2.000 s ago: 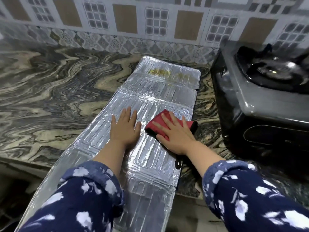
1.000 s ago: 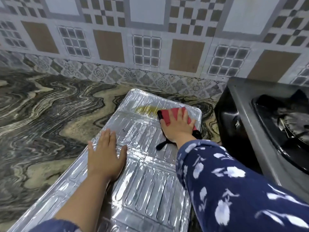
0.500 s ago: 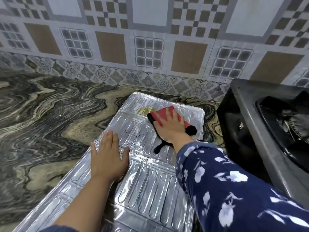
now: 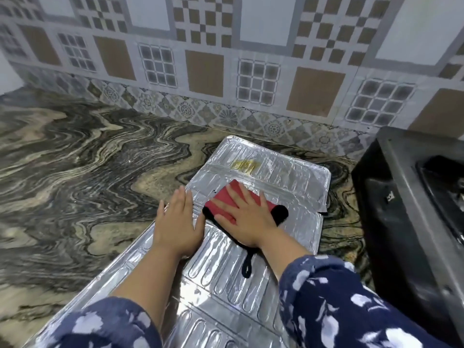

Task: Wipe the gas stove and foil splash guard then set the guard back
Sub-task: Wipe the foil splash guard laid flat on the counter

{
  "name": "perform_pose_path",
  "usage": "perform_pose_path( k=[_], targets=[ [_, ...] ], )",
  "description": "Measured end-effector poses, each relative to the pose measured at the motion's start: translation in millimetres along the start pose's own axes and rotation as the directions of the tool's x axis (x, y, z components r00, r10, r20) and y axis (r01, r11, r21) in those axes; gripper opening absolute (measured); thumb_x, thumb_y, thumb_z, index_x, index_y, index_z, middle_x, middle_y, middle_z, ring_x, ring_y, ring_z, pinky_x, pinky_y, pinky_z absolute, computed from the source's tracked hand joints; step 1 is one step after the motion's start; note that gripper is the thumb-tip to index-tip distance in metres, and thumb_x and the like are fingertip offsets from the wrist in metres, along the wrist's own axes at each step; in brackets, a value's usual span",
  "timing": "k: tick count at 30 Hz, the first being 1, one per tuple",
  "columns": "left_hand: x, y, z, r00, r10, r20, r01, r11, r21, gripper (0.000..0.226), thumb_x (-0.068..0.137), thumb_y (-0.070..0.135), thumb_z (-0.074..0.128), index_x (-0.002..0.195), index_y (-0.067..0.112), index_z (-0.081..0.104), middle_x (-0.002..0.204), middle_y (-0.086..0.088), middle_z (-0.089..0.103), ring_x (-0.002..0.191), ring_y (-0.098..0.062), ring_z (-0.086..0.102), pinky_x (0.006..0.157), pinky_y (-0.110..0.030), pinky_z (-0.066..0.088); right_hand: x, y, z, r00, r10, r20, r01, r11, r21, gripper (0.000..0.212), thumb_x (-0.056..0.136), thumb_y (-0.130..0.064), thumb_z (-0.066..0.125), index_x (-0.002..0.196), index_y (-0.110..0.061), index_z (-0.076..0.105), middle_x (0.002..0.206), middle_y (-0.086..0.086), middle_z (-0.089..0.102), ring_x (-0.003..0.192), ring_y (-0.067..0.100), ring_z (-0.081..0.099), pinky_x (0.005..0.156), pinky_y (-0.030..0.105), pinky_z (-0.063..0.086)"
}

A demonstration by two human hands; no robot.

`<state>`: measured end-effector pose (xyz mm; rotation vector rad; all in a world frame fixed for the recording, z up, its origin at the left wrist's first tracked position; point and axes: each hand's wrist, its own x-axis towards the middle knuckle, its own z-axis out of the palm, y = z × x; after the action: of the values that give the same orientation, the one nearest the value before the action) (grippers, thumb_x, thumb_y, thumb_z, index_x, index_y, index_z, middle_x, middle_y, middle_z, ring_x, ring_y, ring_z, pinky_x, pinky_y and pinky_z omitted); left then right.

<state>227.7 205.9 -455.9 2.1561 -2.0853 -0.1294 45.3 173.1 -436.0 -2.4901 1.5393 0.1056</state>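
- Your right hand (image 4: pixel 247 217) lies flat on a red cloth (image 4: pixel 227 200), its fingers (image 4: pixel 232 195) straight and spread, pressing the cloth down instead of gripping it.
- Your left hand (image 4: pixel 179 217) lies flat just beside it, fingers (image 4: pixel 180 199) straight and close together, palm down near the guard's left edge, touching the foil.
- The cloth has a black border and a black loop (image 4: pixel 247 264) trailing toward you past your right wrist. Keep that loop out from under your palm, so that it does not bunch.
- The foil splash guard (image 4: pixel 221 280) lies flat on the marbled worktop (image 4: pixel 75 172), running from near your body away toward the tiled wall (image 4: pixel 226 59). It is ribbed and creased into panels.
- A yellowish stain (image 4: pixel 243 165) shows on the far panel, just beyond the cloth. That looks like the next patch to reach.
- To wipe well, push along the ribs with even, light pressure. Thin foil will likely crumple or tear under a hard scrub.
- Keep the left hand weighting the guard, so that it does not slide on the smooth stone.
- The black gas stove (image 4: pixel 406 212) stands to your right, close beside the guard's far right corner but apart from it. Only part of it is in view.
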Motion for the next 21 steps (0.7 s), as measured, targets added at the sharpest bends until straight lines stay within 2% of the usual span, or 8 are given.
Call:
perform_pose_path(
  k=[5, 13, 17, 21],
  targets=[
    [1.8, -2.6, 5.0, 0.999, 0.004, -0.038, -0.004, 1.0, -0.009, 0.078, 0.087, 0.058, 0.003, 0.153, 0.016, 0.0, 0.16, 0.0, -0.008, 0.147, -0.011, -0.007, 0.118, -0.039, -0.005, 59.4, 33.0, -11.4, 0.994, 0.112, -0.009, -0.112, 0.994, -0.005, 0.06, 0.088, -0.073, 0.009, 0.145, -0.055, 0.0, 0.159, -0.009, -0.019, 0.145, 0.019, -0.023, 0.112, 0.061, -0.013],
    [1.2, -4.9, 8.9, 0.997, 0.015, -0.078, -0.018, 0.999, -0.034, 0.072, 0.093, 0.056, 0.011, 0.152, 0.019, -0.005, 0.159, 0.003, -0.012, 0.146, -0.009, -0.01, 0.119, -0.037, -0.007, 135.1, 79.2, -34.0, 0.945, 0.327, -0.019, -0.326, 0.944, 0.057, 0.062, 0.091, -0.068, 0.009, 0.148, -0.047, -0.001, 0.16, -0.001, -0.019, 0.146, 0.026, -0.022, 0.111, 0.064, -0.013],
    [1.1, -3.7, 8.8, 0.997, 0.003, -0.074, -0.006, 0.999, -0.042, 0.073, 0.091, 0.056, 0.01, 0.152, 0.019, -0.006, 0.159, 0.003, -0.014, 0.144, -0.006, -0.014, 0.119, -0.037, -0.008, 162.1, 63.3, -38.8, 0.956, 0.292, -0.016, -0.29, 0.954, 0.078, 0.056, 0.095, -0.06, 0.008, 0.149, -0.045, 0.0, 0.16, -0.002, -0.017, 0.146, 0.025, -0.022, 0.111, 0.063, -0.014],
    [2.4, -2.9, 7.7, 0.999, -0.003, -0.045, 0.002, 1.0, -0.03, 0.08, 0.083, 0.057, -0.002, 0.152, 0.018, -0.005, 0.159, 0.003, -0.014, 0.145, -0.008, -0.013, 0.119, -0.038, -0.007, 156.4, 40.9, -33.5, 0.981, 0.195, -0.005, -0.193, 0.973, 0.127, 0.052, 0.097, -0.055, 0.007, 0.149, -0.046, 0.0, 0.161, -0.005, -0.011, 0.147, 0.021, -0.017, 0.114, 0.057, -0.013]
  ],
)
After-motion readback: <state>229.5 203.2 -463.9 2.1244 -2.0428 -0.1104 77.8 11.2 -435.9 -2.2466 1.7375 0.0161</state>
